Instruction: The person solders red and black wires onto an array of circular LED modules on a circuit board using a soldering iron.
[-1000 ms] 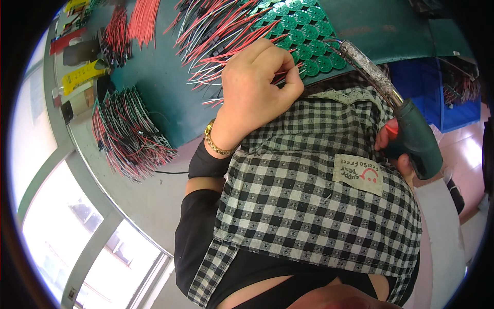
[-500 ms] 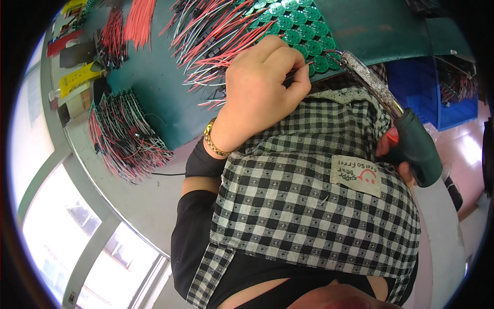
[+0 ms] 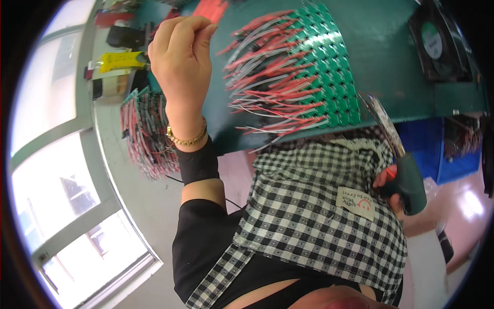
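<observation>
My left hand [image 3: 180,56] is raised over the green table [image 3: 381,56], fingers pinched together; nothing shows between them. It wears a gold bracelet and a black cuff. To its right lies a panel of small round green circuit boards [image 3: 334,77] with many red and grey wires [image 3: 267,87] fanning out toward the hand. My right hand [image 3: 385,177], mostly hidden, grips the dark green handle of a soldering iron [image 3: 409,183]. The iron's metal shaft [image 3: 381,123] points up at the panel's lower right corner.
A bundle of wired boards [image 3: 144,134] lies at the table's left edge below my left wrist. A yellow object [image 3: 121,61] and dark items sit at the far left. A black fan [image 3: 437,46] stands at the back right. A blue bin [image 3: 427,149] sits under the table.
My left hand has lifted off the green panel and swung left and up. The right hand with the soldering iron has stayed near the panel's corner.
</observation>
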Available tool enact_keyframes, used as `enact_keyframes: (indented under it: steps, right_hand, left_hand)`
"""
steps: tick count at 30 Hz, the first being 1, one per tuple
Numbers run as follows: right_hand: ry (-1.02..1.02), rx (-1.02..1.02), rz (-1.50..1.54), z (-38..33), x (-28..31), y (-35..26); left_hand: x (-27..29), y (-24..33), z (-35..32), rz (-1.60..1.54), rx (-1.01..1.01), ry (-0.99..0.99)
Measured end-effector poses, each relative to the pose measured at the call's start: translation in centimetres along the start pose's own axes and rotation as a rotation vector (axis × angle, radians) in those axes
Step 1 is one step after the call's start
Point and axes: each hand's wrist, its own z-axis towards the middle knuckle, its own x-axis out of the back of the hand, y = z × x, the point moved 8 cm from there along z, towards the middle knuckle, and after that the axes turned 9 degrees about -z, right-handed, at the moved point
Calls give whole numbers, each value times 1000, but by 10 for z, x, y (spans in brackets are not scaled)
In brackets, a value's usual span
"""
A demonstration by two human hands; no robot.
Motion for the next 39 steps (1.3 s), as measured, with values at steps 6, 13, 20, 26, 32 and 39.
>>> enact_keyframes:
  steps: [6,13,20,26,32,39]
  right_hand:
    - [-46,77,56,0,4,14]
    - [-18,58,-20,12,-8,-14]
    - [183,155,185,20,-3,-6]
    - [236,196,240,18,2,-5]
    - [96,234,263,22,-5,-17]
    - [87,143,367,35,-7,-32]
  left_hand:
    - [9,-60,2,89,8,252]
    - [-64,-108,-22,270,279,-115]
    - [-104,-91,31,-142,279,-346]
    - [-143,-42,37,-85,98,-444]
    - [-117,-62,36,8,136,-183]
    - [-14,-243,-10,269,792,-42]
